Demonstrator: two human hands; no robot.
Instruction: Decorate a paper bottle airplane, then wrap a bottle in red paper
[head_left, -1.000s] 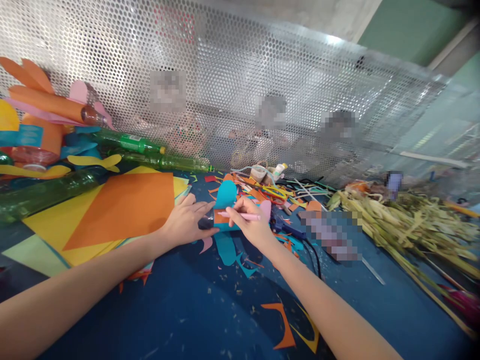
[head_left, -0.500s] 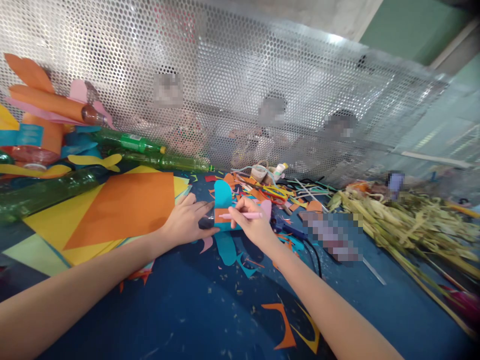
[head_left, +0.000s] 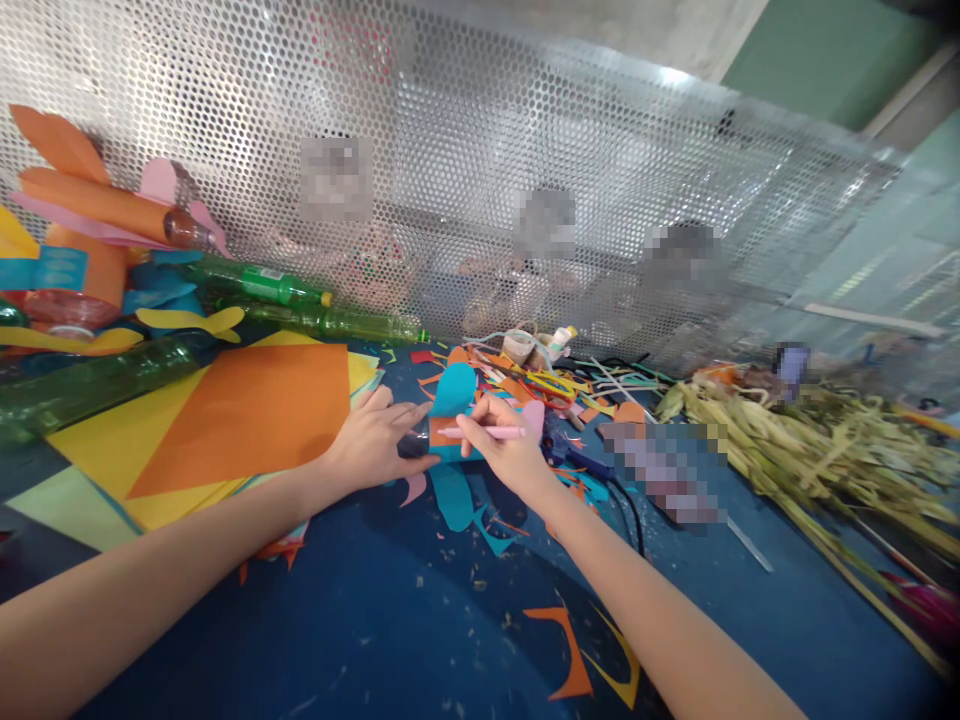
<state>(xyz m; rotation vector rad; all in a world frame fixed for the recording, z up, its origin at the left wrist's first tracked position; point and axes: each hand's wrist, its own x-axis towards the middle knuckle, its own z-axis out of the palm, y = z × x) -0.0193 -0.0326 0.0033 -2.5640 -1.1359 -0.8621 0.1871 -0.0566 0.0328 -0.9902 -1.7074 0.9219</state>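
A plastic bottle [head_left: 414, 445] lies on its side in front of me, wrapped in paper with an orange patch [head_left: 441, 432]. One blue paper wing [head_left: 456, 390] sticks out on the far side, and another blue wing [head_left: 452, 497] on the near side. My left hand [head_left: 379, 437] grips the bottle's bare end between thumb and fingers. Pinched in my right hand [head_left: 504, 450] is a pink pen [head_left: 487, 432], its tip at the orange patch. My right hand covers much of the bottle's other end, where a pink paper piece [head_left: 533, 417] shows.
Coloured paper sheets [head_left: 255, 420] lie left, with green bottles [head_left: 97, 385] and a paper-covered orange bottle [head_left: 112, 205] behind. Paper scraps, a blue glue gun [head_left: 577, 456], a phone-like blurred object [head_left: 664, 475] and dried husks [head_left: 817, 460] lie right. A perforated metal screen [head_left: 465, 150] stands behind.
The far blue wing has bent over toward the right and looks rounder. Both hands, the pen and the bottle have stayed almost in place.
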